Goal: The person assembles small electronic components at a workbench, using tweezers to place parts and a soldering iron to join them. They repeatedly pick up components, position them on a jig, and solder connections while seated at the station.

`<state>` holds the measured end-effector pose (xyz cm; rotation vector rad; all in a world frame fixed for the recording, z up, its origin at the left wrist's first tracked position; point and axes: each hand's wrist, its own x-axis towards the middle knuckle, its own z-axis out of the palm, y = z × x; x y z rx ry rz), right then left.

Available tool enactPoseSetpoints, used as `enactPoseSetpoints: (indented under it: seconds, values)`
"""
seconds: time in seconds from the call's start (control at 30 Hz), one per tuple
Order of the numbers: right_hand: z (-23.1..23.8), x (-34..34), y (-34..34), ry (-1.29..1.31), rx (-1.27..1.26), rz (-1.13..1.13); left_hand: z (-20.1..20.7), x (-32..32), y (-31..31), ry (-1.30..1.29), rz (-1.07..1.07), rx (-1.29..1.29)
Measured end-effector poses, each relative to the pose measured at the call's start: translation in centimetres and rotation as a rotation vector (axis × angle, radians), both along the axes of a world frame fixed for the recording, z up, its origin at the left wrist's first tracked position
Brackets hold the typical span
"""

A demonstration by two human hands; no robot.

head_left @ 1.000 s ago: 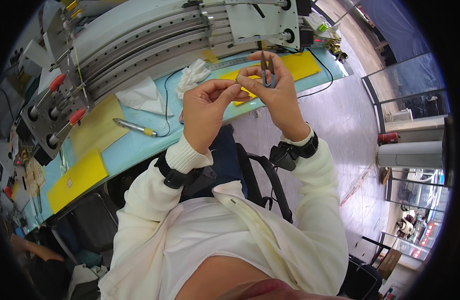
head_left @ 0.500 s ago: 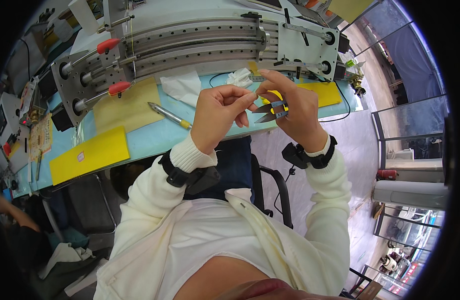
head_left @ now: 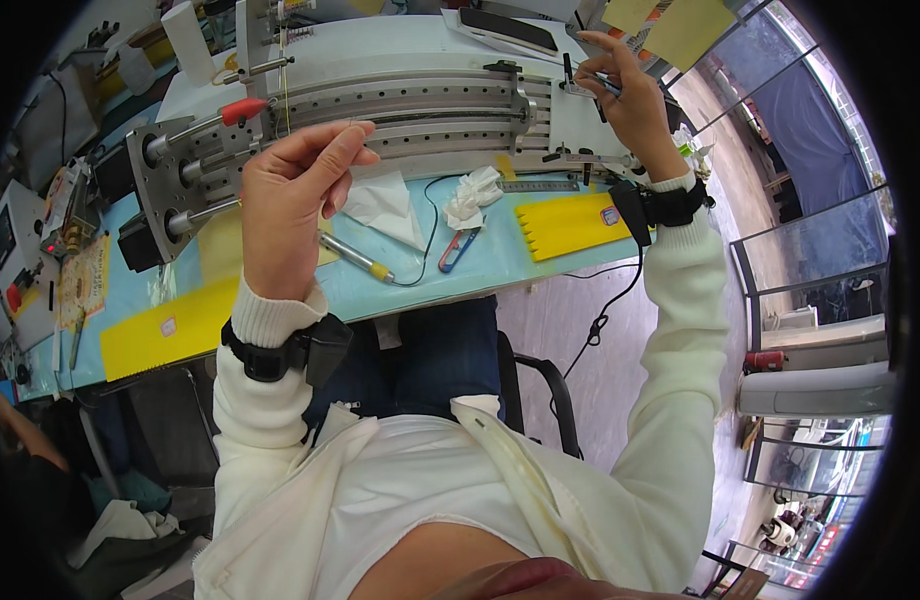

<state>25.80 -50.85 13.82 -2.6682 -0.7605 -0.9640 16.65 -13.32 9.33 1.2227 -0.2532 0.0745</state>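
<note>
My left hand (head_left: 298, 195) is raised over the left part of a long metal rail machine (head_left: 410, 105), thumb and forefinger pinched together. Whatever lies between those fingertips is too fine to make out. Behind this hand, part of the machine's left end is hidden; one red-tipped rod (head_left: 244, 111) still shows above it. At the machine's far right end, my right hand (head_left: 630, 105) is closed around small thread snips (head_left: 608, 86), mostly covered by the fingers. That hand is over the white end plate (head_left: 577, 118), beside a small dark clamp-like fitting.
On the blue-covered bench lie a flat white tissue (head_left: 385, 208), a crumpled tissue (head_left: 470, 197), a yellow-ended pen-like tool (head_left: 355, 258), a cutter knife (head_left: 460, 250), a steel ruler (head_left: 540, 186) and yellow sheets (head_left: 572, 226). Another person's arm (head_left: 28, 430) shows at the lower left.
My hands were close together over the bench's front edge and are now far apart. The left moved left and up; the right went up and right, carrying the snips.
</note>
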Motion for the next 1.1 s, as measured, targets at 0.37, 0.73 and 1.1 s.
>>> enactPoseSetpoints:
  seconds: [0.37, 0.73, 1.1]
  values:
    - [1.0, 0.8, 0.2, -0.023, -0.056, -0.142, -0.2, 1.5, 2.2, -0.022, 0.189, 0.027]
    - [0.1, -2.4, 18.9, 0.560, 0.029, 0.617, -1.1, 0.0, 7.8, -0.175, 0.068, 0.204]
    - [-0.8, 1.0, 24.9, 0.333, 0.297, 0.244, -2.9, 2.1, 4.6, -0.562, 0.763, 1.027]
